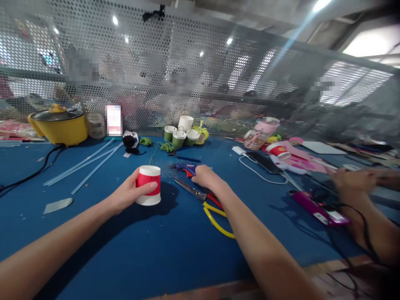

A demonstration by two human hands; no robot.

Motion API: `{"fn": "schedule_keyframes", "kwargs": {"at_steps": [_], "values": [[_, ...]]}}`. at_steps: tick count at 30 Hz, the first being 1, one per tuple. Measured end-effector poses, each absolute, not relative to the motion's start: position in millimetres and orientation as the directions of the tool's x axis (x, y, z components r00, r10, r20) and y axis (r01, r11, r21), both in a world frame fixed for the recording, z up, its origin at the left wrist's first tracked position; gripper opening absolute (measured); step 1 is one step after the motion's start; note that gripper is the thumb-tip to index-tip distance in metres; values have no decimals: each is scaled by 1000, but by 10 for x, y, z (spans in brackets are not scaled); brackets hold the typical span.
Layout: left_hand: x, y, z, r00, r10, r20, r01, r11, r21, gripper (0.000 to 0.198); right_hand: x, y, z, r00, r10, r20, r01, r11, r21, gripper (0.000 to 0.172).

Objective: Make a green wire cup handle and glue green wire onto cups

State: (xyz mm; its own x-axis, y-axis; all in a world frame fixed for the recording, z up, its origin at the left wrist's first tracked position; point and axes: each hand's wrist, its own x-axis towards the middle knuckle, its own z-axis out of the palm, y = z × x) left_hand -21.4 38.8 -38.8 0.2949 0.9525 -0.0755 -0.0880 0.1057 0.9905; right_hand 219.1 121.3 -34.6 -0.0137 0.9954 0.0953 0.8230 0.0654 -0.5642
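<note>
My left hand (129,192) is wrapped round a red and white paper cup (149,185) that stands upside down on the blue table (156,250). My right hand (206,177) reaches forward to a blue glue gun (184,168) lying on the table; its fingers curl down onto the tool. Scissors with yellow and red handles (206,200) lie just under my right wrist, blades pointing left.
Green-wrapped cups (179,135) and green cord (165,146) sit at the back. A yellow pot (59,123), clear glue sticks (90,164), a phone with cable (264,161) and a pink tool (318,208) lie around. Another person's hand (353,181) rests at right. Mesh screen behind.
</note>
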Motion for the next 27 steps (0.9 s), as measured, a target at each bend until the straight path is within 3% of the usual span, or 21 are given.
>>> {"fn": "schedule_keyframes", "kwargs": {"at_steps": [5,9,10,12,16,21,27], "values": [[-306,453,-374,103,980,-173,-267,195,944,36,2171,1196,-239,63,993,102,792,12,-610,20],[-360,450,-430,129,973,-194,-310,225,923,42,2031,1026,-28,64,986,152,740,55,-671,17],[-358,444,-459,146,974,-176,-307,214,927,44,1982,956,27,27,988,150,701,88,-708,13],[-342,433,-518,152,979,-135,-282,174,943,44,1888,797,113,-79,991,112,470,136,-872,13],[-304,422,-598,89,993,-82,-195,99,976,45,1754,503,135,-172,974,145,353,198,-914,23],[-294,404,-617,64,997,-35,-148,44,988,47,1649,344,32,-332,942,42,299,147,-943,22],[-274,380,-589,48,999,-22,-55,25,998,48,1547,306,20,-311,950,-2,333,107,-937,21]]}}
